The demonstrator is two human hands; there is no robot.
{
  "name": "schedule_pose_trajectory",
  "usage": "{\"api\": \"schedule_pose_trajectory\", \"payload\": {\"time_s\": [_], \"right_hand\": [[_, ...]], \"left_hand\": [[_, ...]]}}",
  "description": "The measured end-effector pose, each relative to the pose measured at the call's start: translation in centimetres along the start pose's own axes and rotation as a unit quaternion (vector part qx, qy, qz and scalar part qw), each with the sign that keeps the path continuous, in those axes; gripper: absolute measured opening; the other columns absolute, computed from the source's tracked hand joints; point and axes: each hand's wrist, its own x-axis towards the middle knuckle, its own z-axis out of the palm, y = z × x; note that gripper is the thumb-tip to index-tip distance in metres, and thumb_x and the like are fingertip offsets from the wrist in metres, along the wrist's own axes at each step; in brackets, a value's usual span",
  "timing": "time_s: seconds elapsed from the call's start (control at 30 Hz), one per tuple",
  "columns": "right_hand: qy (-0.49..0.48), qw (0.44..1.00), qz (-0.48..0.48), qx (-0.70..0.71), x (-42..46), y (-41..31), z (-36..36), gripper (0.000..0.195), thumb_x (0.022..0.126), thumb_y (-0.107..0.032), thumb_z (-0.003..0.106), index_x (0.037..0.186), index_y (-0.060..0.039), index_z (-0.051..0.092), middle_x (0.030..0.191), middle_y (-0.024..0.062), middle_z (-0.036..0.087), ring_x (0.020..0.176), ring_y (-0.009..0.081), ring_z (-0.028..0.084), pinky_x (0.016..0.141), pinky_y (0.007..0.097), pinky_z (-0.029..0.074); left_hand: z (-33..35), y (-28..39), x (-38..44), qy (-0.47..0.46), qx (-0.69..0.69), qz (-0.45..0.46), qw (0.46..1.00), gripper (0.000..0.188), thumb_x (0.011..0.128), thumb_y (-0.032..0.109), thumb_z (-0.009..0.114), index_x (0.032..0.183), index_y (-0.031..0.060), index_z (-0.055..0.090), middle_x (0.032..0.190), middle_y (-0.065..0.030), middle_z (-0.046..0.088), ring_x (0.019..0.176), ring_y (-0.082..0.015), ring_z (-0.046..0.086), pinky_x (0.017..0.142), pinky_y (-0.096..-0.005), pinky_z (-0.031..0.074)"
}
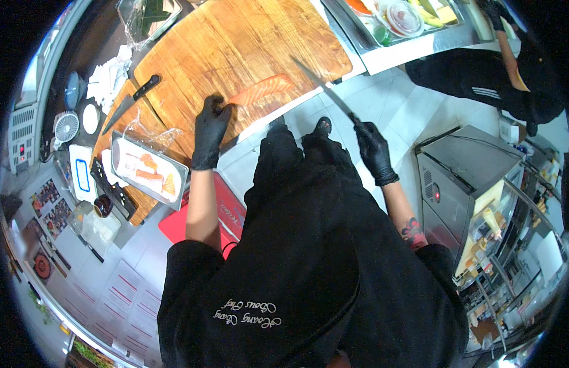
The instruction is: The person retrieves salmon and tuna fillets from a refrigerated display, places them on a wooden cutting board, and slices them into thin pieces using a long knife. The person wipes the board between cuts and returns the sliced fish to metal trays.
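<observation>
A salmon fillet piece (262, 90) lies on the wooden cutting board (229, 41), near the edge closest to me. My left hand (211, 133), in a black glove, rests by the fillet's left end with bent fingers; whether it grips the fish is unclear. In my gloved right hand (374, 149) is the handle of a long-bladed knife (323, 87). Its blade slants up and left over the board's right part, tip beyond the fillet's right end, apart from the fish.
A second knife (132, 102) lies across the board's left side. Below it stands a metal tray (183, 184) with salmon pieces on white lining and plastic wrap. Ingredient containers (404, 18) sit at upper right. Another person (473, 78) stands at right, beyond a steel refrigerated unit (468, 156).
</observation>
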Motion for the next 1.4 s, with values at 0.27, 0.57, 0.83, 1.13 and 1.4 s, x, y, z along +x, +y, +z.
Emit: {"api": "schedule_pose_trajectory", "payload": {"time_s": [0.27, 0.57, 0.83, 1.13, 1.4], "right_hand": [[0.009, 0.997, -0.067, 0.024, 3.6, -6.0, 7.5, 0.047, 0.085, -0.002, 0.065, 0.131, -0.0098, 0.063, 0.107, 0.0171, 0.066, 0.09, 0.0364, 0.067, 0.076, 0.0415, 0.055], [0.012, 0.999, -0.012, -0.04, 5.8, -8.5, 10.3, 0.062, 0.085, -0.006, 0.062, 0.142, -0.0283, 0.057, 0.102, 0.0072, 0.068, 0.088, 0.0261, 0.067, 0.071, 0.0449, 0.05], [0.021, 0.999, -0.022, -0.04, 5.5, -7.9, 11.0, 0.069, 0.078, -0.001, 0.071, 0.143, -0.0221, 0.057, 0.102, 0.0148, 0.066, 0.085, 0.0334, 0.068, 0.073, 0.0412, 0.056], [0.021, 0.999, 0.01, -0.045, 2.9, -7.1, 9.8, 0.065, 0.084, -0.001, 0.068, 0.144, -0.0248, 0.056, 0.102, 0.0157, 0.066, 0.086, 0.0342, 0.068, 0.075, 0.0416, 0.055], [0.006, 0.995, 0.098, -0.017, -0.9, -8.2, 7.4, 0.054, 0.089, -0.002, 0.059, 0.139, -0.0208, 0.06, 0.11, 0.0153, 0.067, 0.092, 0.0352, 0.068, 0.078, 0.0425, 0.056]], "left_hand": [[1.2, 1.2, 1.4, 0.054, -0.081, 0.308, 0.947, 0.029, 0.08, 0.004, 0.078, 0.108, 0.006, 0.072, 0.111, -0.0124, 0.069, 0.111, -0.0325, 0.061, 0.098, -0.0415, 0.047], [3.5, 2.2, 3.4, 0.002, -0.071, 0.343, 0.937, 0.027, 0.079, 0.007, 0.081, 0.104, 0.0058, 0.073, 0.107, -0.0123, 0.069, 0.104, -0.0313, 0.064, 0.09, -0.0406, 0.051], [3.5, 2.8, 3.9, 0.001, -0.091, 0.363, 0.927, 0.018, 0.081, 0.007, 0.078, 0.098, 0.0076, 0.072, 0.095, -0.0122, 0.067, 0.091, -0.0315, 0.065, 0.079, -0.0417, 0.052], [2.8, 4.2, 5.0, 0.007, 0.103, 0.405, 0.908, 0.054, 0.084, 0.026, 0.076, 0.135, 0.02, 0.06, 0.121, -0.0093, 0.061, 0.114, -0.0319, 0.054, 0.095, -0.0487, 0.04], [4.1, 6.6, 9.2, -0.182, 0.216, 0.553, 0.784, 0.049, 0.087, 0.026, 0.074, 0.135, 0.0246, 0.063, 0.132, 0.0, 0.064, 0.125, -0.0284, 0.053, 0.103, -0.0466, 0.038]]}}
